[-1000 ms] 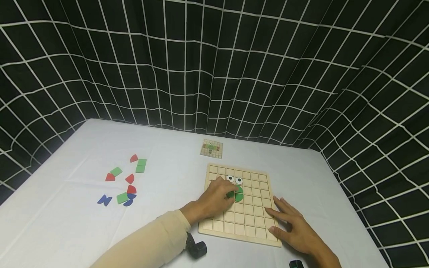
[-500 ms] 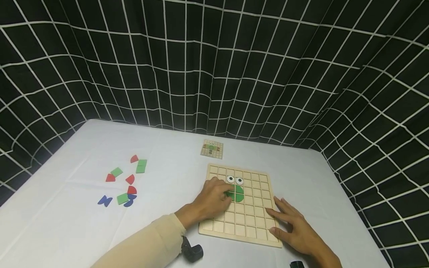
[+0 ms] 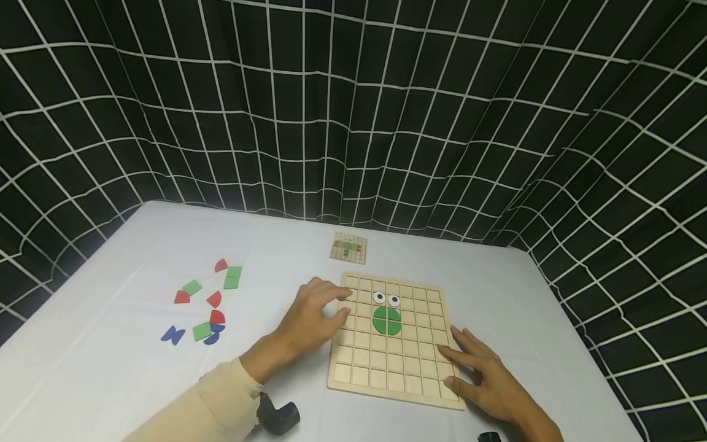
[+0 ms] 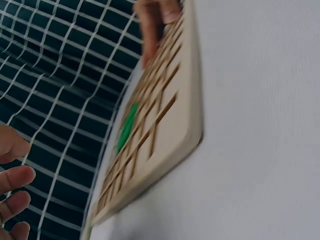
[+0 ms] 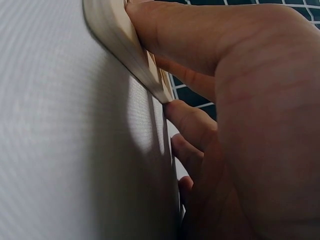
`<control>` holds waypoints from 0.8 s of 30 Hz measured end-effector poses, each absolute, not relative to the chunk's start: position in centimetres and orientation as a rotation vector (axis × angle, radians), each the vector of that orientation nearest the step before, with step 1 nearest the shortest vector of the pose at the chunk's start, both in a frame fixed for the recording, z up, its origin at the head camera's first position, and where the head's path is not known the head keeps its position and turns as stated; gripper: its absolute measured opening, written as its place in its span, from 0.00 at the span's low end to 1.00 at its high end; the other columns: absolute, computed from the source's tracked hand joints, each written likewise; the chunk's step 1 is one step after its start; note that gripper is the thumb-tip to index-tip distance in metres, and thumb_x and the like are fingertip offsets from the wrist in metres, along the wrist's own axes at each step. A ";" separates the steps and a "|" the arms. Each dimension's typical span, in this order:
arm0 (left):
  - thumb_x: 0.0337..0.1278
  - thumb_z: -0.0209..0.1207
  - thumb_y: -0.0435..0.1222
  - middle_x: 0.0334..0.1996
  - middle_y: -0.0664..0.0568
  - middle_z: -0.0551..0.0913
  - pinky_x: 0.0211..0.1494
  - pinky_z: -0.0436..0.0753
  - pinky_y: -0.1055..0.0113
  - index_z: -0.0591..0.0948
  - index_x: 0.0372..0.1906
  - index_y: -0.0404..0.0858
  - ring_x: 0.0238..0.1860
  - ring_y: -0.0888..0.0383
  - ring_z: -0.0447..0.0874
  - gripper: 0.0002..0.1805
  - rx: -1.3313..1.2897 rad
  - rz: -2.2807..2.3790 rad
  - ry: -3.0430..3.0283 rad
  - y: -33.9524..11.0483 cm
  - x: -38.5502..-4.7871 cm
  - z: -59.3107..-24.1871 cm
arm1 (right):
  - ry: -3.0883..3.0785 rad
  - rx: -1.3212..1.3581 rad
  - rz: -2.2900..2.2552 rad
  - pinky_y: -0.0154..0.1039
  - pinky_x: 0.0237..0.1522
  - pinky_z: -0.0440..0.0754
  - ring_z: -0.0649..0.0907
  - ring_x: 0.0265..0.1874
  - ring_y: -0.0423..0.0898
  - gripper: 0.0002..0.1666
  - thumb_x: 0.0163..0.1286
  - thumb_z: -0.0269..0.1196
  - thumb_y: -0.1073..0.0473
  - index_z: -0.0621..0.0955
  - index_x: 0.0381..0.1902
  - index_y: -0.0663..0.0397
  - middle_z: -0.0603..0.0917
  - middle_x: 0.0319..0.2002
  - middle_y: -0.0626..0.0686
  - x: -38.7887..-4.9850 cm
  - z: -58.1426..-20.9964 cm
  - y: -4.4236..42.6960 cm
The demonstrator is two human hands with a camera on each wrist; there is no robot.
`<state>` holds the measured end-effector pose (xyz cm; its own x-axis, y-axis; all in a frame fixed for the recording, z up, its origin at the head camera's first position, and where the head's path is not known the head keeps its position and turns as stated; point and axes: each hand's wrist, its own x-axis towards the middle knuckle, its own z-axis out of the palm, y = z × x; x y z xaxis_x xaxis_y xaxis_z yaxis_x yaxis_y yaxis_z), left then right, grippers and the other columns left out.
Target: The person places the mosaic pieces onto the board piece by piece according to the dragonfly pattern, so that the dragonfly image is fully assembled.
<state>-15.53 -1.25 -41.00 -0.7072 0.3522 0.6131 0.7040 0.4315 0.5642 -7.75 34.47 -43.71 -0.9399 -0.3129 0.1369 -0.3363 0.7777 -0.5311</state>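
The wooden grid board [image 3: 412,364] lies flat on the white cloth [image 3: 287,245] in front of you, turned slightly, with its near edge toward you. Your left hand [image 3: 306,318] is at the board's left edge, thumb and forefinger parted, the grip released with nothing between the fingertips; from the head view you cannot tell whether they touch the rim. Your right hand [image 3: 486,374] rests at the board's near right corner, thumb and forefinger on its top and another fingertip against its side, fingers spread and grasping nothing. On the board, left of its middle, four green quarter-round pieces [image 3: 394,314] sit in neighbouring squares and make up a disc, and just beyond them two white eye pieces [image 3: 394,301] sit side by side. Past the board's far edge lies a small picture card [image 3: 348,248], near it but apart. Well to the left of the board, loose on the cloth, are four red quarter-round pieces [image 3: 218,317], four green squares [image 3: 234,272], two of them edge to edge, and some blue rounded pieces [image 3: 168,333] in two pairs. Behind the board hangs a black curtain [image 3: 317,98] with white grid lines.
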 end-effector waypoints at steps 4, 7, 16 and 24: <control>0.49 0.70 0.28 0.37 0.50 0.87 0.44 0.75 0.54 0.87 0.44 0.36 0.42 0.53 0.80 0.14 -0.771 -1.145 -2.251 -3.6 -15.7 -40.7 | -2.932 0.524 0.893 0.78 0.58 0.56 0.60 0.70 0.72 0.29 0.59 0.73 0.46 0.85 0.59 0.45 0.68 0.72 0.62 -7.8 -43.7 34.5; 0.46 0.71 0.26 0.36 0.49 0.88 0.43 0.75 0.52 0.87 0.42 0.35 0.41 0.51 0.80 0.14 -0.695 -1.121 -2.217 -5.1 -15.9 -40.5 | -2.929 0.524 0.888 0.78 0.58 0.56 0.60 0.70 0.72 0.29 0.59 0.73 0.47 0.85 0.58 0.45 0.68 0.72 0.62 -7.8 -43.7 34.4; 0.42 0.70 0.21 0.34 0.47 0.88 0.43 0.77 0.58 0.87 0.40 0.32 0.38 0.48 0.81 0.15 -0.562 -1.065 -2.085 -8.8 -16.7 -40.2 | -2.914 0.531 0.886 0.78 0.58 0.57 0.60 0.70 0.73 0.29 0.59 0.74 0.47 0.85 0.58 0.46 0.68 0.71 0.63 -7.8 -43.6 34.5; 0.44 0.68 0.21 0.36 0.41 0.87 0.43 0.71 0.49 0.86 0.41 0.30 0.42 0.42 0.80 0.14 -0.302 -1.078 -2.149 -11.7 -16.7 -40.3 | -2.932 0.502 0.941 0.79 0.59 0.54 0.58 0.71 0.73 0.30 0.58 0.74 0.46 0.84 0.59 0.45 0.67 0.72 0.63 -7.7 -43.5 34.4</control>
